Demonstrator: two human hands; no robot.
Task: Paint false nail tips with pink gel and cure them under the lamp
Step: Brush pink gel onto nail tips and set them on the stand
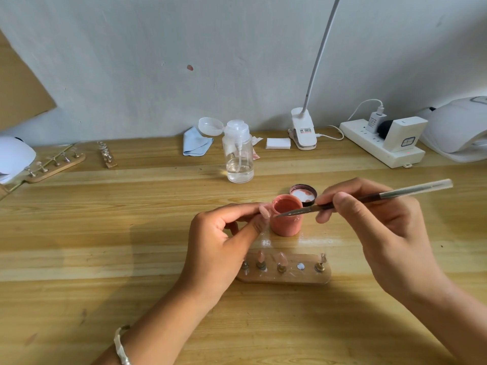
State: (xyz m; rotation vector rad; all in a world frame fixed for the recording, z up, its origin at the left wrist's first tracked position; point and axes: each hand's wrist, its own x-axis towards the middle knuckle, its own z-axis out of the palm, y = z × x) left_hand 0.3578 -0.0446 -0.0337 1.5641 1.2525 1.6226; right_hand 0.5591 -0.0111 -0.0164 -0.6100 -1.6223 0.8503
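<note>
My left hand [226, 238] pinches a small nail tip [264, 211] between thumb and forefinger, just left of the open pink gel jar [286, 219]. A thin brush [369, 198] is gripped in my right hand [369, 222], its bristle end lying across the jar's rim and pointing at the tip. In front of the jar lies a wooden holder [286, 270] with several metal stands; two of them carry pink nail tips and one spot shows only a bare magnet. The jar's lid [303, 193] lies open behind the jar. A white curing lamp [458, 127] sits at the far right.
A clear pump bottle [238, 154] stands behind the jar, with a blue cloth [196, 142], white pads [278, 143] and a clip lamp [303, 133] by the wall. A power strip [379, 146] lies at right. Two more nail holders [56, 164] and another white lamp [13, 156] are at left.
</note>
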